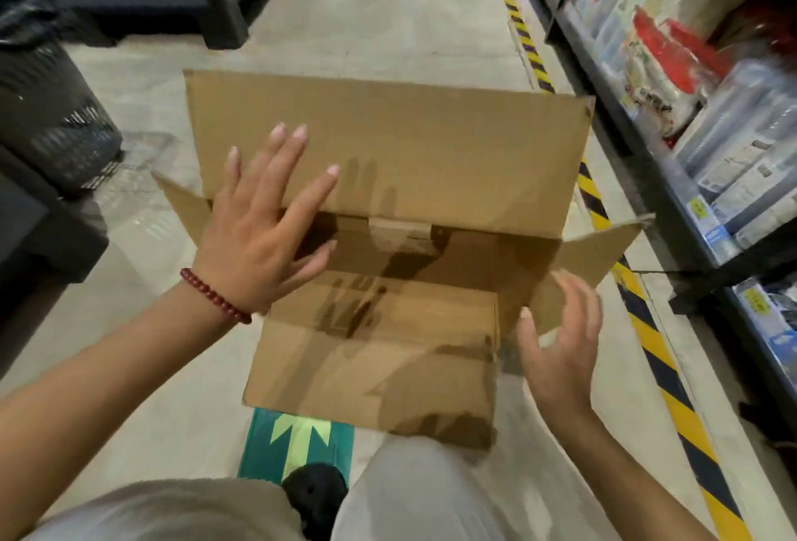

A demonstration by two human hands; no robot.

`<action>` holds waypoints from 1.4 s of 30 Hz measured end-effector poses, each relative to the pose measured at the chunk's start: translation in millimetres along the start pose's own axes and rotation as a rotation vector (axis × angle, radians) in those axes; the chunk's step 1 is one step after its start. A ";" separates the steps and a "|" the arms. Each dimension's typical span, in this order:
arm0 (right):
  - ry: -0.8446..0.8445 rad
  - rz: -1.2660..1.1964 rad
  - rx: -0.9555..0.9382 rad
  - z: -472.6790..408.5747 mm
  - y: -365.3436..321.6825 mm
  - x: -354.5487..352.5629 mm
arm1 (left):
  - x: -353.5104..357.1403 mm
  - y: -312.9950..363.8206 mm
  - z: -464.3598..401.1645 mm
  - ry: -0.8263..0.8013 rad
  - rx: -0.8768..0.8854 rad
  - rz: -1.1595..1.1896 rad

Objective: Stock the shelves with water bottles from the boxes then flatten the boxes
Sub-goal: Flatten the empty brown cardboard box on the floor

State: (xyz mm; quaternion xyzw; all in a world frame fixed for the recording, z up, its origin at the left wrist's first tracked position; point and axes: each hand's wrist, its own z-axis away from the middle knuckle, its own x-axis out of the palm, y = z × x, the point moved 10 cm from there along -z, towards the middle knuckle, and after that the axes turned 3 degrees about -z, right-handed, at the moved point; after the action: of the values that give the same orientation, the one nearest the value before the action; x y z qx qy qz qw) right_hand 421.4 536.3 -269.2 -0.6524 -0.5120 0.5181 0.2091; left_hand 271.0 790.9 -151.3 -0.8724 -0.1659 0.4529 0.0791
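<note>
An empty brown cardboard box (pixel 388 325) stands on the aisle floor in front of my knees, with all its flaps open. Its large far flap (pixel 431 144) stands up and leans away. My left hand (pixel 263 230) is spread with straight fingers over the near left part of that far flap. My right hand (pixel 560 338) hovers beside the box's right side under the right flap (pixel 604 251), fingers loosely curled and holding nothing. No water bottles show inside the box.
A dark shelf unit (pixel 673 178) with packaged goods runs along the right, edged by a yellow-black floor stripe (pixel 655 346). A dark plastic basket (pixel 56 122) stands at the left. A green arrow floor sticker (pixel 297 437) lies near my shoe.
</note>
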 end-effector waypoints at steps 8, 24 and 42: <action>-0.273 0.141 -0.093 -78.0 -95.8 -14.7 | -14.4 -22.7 -46.3 -0.314 -0.226 -0.073; -0.152 0.233 -0.617 -27.0 -120.6 -3.7 | -8.5 7.5 -0.4 -0.229 -0.104 0.098; -0.412 0.562 -0.124 -75.7 -23.2 22.0 | 96.0 27.5 44.6 -0.997 -0.192 0.073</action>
State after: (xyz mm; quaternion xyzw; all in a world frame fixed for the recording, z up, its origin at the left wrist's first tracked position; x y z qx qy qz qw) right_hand 477.0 584.3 -232.3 -0.6610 -0.3743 0.6442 -0.0893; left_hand 291.9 799.4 -258.3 -0.5589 -0.1938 0.7992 -0.1063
